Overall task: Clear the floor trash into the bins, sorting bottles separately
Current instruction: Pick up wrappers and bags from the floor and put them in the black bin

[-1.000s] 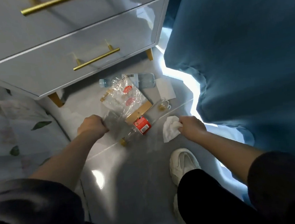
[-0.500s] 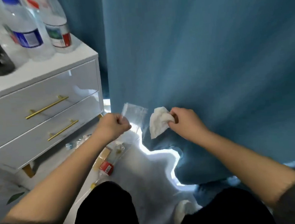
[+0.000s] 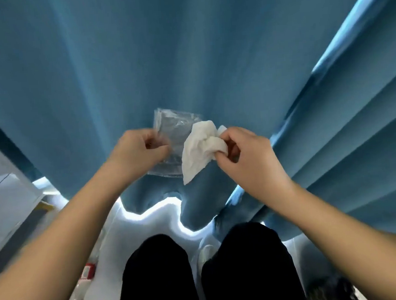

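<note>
Hands have risen and closed in on each other since half a sec back, w/ the view swung off the drawers onto the curtain: heavy blue cloth, matte, deep folds, filling most of the frame. Below it the floor is glossy pale tile. Only an edge of the white cabinet shows at left.

The curled left hand pinches the wrapper by its left edge. It's clear film, thin, crinkly, a flat rectangle, prob. slippery. The right hand pinches the tissue at one end. It's soft, crumpled, hanging limp and overlapping the wrapper's right side.

Both look like general trash, held mid-air above the knees; no bin in view. Best bet imo: pass the tissue into the wrapper hand (one firm fist, so the film can't slide out). That frees a hand for the bottle, red label, yellow cap, lying on the floor lower left. It goes separately.
</note>
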{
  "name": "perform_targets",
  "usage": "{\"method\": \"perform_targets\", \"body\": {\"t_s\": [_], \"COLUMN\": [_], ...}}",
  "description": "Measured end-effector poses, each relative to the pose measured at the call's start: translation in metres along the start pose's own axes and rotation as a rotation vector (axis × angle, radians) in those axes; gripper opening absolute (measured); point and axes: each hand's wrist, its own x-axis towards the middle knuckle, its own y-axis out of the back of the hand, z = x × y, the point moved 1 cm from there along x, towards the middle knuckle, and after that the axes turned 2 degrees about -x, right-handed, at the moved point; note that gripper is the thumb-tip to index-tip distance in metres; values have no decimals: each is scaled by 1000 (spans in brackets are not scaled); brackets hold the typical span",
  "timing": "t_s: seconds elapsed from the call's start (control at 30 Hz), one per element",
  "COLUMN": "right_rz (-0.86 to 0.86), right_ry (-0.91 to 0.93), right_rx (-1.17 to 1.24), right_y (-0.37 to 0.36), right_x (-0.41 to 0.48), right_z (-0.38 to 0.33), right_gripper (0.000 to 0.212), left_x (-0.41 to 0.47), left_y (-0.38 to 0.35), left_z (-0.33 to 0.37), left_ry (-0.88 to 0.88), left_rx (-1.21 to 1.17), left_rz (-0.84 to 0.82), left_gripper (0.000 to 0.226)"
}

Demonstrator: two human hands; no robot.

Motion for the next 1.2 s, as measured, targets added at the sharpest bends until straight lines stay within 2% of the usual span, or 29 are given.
{"method": "perform_targets", "body": {"t_s": [0.17,0.27,0.37,0.43,0.57,0.7,0.83,0.93,1.07,1.17,1.2], "right_rz": [179,302,356,378,424,460,468,467,477,477,481], "right_ry": [-101,-182,-320,-432,-627,-820,-1038,-1175,-1281,-1321,-1345], "right_rx": [-23,-59,-140,-198,-295,-313,-285,-260,-230,-206,-193], "right_y": [65,101,127,140,159,170,176,178,178,176,174], "right_x": [-58,-102,-144,-171,-222,-271,-324,-354,-382,-391,-393], "right_z": [23,47,84,111,163,206,239,256,278,294,300], "right_gripper": [9,8,8,9,9,6,9,10,12,9,10], "left_x": [-11,-25,-39,-46,-62,-81,-108,-129,-154,-166,-169], "left_y": [-57,-101,-155,-195,-274,-351,-420,-460,-498,-519,-526], "left_z": [53,85,111,125,146,157,154,151,146,138,134], "left_ry": [-176,-246,-286,-328,-325,-289,-221,-152,-147,-123,-102], "left_rx": [-20,-107,-96,-84,-44,78,196,216,258,261,243], "left_rz": [-182,-337,-444,-503,-647,-763,-885,-955,-953,-935,-923], "left_gripper": [15,3,1,8,26,23,29,27,29,12,19]}}
